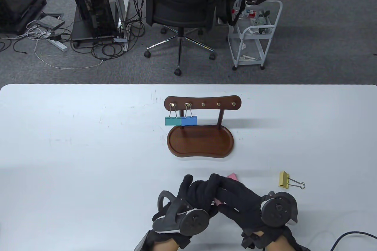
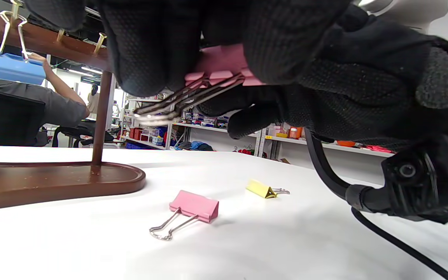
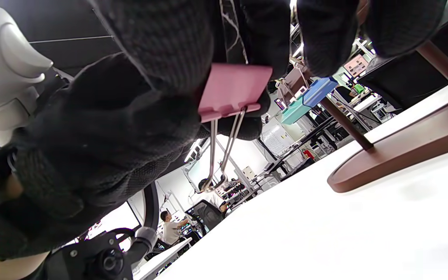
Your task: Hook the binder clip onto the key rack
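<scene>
Both hands were clamped together on a pink clip near the worktop's front edge; I'd have spread its wire loops before heading for the rack.

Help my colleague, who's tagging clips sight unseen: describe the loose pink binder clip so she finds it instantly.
Start at the wooden key rack mid-table and come toward the gloved hands. The loose pink binder clip lies flat on the white table, wire handles folded together. Unlike the pink clip held in the hands, nothing touches it; its neighbour, the yellow binder clip, differs in colour.
</scene>
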The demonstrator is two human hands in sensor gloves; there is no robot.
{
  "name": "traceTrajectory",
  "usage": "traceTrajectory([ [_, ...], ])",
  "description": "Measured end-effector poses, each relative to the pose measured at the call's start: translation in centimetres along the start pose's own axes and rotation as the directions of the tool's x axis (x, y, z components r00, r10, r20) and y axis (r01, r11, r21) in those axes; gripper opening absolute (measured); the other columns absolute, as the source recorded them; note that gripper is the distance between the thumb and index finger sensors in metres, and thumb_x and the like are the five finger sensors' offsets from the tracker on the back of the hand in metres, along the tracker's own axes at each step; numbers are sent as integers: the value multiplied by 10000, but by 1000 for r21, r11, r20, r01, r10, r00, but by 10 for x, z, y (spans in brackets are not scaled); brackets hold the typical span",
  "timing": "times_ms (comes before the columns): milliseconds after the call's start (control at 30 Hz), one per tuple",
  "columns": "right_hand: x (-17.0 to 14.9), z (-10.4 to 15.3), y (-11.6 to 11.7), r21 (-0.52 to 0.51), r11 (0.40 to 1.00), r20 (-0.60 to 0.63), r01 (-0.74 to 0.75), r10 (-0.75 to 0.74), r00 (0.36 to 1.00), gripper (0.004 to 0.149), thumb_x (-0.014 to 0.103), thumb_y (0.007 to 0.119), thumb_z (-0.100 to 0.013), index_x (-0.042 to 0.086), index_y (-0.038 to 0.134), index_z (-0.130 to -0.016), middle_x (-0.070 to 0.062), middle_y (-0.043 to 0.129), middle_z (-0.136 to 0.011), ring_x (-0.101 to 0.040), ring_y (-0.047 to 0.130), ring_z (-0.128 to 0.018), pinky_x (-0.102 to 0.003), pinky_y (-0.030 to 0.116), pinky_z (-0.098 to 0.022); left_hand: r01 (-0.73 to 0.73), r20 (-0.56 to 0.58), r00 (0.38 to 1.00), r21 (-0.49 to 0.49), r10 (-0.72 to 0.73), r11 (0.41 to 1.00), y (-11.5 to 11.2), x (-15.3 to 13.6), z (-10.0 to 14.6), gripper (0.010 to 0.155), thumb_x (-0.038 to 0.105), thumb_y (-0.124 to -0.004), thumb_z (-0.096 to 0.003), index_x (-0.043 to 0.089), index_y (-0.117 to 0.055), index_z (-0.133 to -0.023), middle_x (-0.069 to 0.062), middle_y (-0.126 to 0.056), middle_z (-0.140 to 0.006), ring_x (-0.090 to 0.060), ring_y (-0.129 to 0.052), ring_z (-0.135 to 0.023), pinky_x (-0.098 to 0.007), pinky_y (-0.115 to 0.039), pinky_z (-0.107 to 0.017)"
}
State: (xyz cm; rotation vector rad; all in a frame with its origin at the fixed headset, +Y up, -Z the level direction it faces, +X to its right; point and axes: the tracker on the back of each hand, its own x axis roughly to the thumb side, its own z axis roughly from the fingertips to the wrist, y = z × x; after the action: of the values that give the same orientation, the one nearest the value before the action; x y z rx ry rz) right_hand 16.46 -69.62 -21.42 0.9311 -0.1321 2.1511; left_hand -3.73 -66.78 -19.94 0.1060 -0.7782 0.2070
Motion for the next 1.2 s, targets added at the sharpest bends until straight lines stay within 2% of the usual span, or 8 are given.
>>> traceTrajectory([
  [367,1,0,-2,15,999,27,-39,38,999,628,318,835,-483,126,726,-1071,-328,638,-1075,-575,669,-905,-732,600,-602,-3,15,1000,2,3,1000,0,0,1,922,338,-859,-508,-72,-341,-1151,-254,-752,-1079,-503,-846,-942,-791,-499,-722],
  [633,1,1,-5,-60,994,38,-92,95,995,617,334,876,-460,81,791,-1015,-306,699,-1047,-548,704,-892,-721,623,-594,36,-7,999,30,-35,999,1,0,1,896,365,-857,-514,-30,-384,-1164,-240,-755,-1092,-498,-834,-955,-788,-497,-724],
  [833,1,2,-10,-148,975,-10,-167,168,986,610,364,904,-439,72,838,-969,-291,763,-1013,-541,756,-860,-710,656,-579,76,-94,993,66,-69,995,-1,-7,3,869,382,-840,-532,-16,-402,-1168,-238,-757,-1093,-503,-831,-953,-787,-498,-721],
  [1033,0,2,-16,-215,954,-61,-209,200,978,609,387,910,-433,81,855,-956,-294,801,-987,-536,791,-829,-705,669,-573,95,-233,969,38,-83,995,-5,-20,4,849,391,-831,-544,-11,-422,-1170,-246,-763,-1089,-517,-826,-947,-795,-488,-714],
  [1200,-5,2,-24,-234,948,-110,-214,193,975,618,404,890,-450,92,858,-982,-307,808,-973,-542,787,-810,-704,663,-575,93,-300,951,34,-79,995,-7,-29,5,833,391,-824,-551,-15,-438,-1168,-248,-778,-1076,-519,-836,-934,-798,-484,-708],
])
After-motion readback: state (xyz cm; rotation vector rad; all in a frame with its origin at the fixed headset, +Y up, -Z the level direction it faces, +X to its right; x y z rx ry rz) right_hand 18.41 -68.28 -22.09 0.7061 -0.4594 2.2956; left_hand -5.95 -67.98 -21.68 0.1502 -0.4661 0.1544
